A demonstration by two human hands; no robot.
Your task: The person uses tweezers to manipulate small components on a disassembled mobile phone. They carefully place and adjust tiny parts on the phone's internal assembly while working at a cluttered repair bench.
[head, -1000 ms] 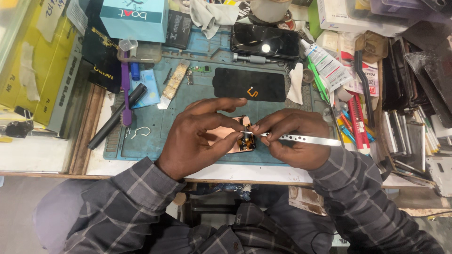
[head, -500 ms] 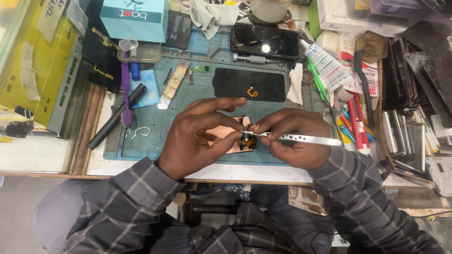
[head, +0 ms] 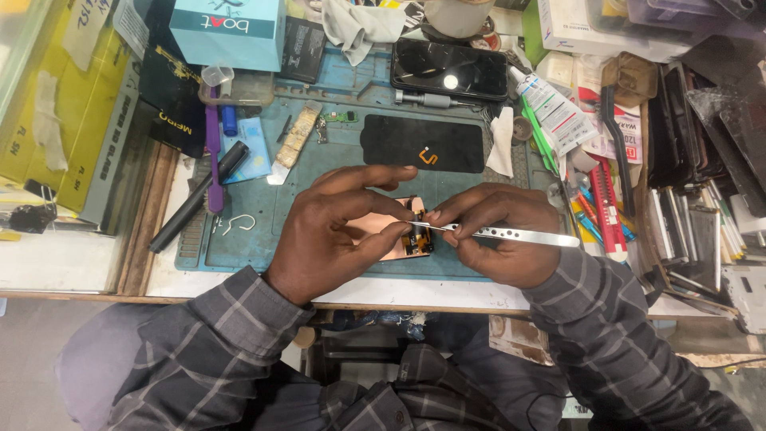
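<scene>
My left hand (head: 335, 231) presses down on a copper-coloured phone panel (head: 381, 230) lying on the blue work mat (head: 263, 231), thumb and fingers around its edges. My right hand (head: 499, 239) grips steel tweezers (head: 511, 235), whose tip touches the flex connector area (head: 416, 238) at the panel's right end. Most of the panel is hidden under my left hand.
A black phone screen (head: 421, 144) lies just beyond my hands, another dark phone (head: 449, 70) further back. A glue tube (head: 550, 100), a purple tool (head: 213, 152), a black pen (head: 198, 195), a blue box (head: 227, 32) and stacked parts (head: 686, 215) at right crowd the bench.
Almost nothing has moved. The tweezer tip stays at the connector and both hands keep their hold.
</scene>
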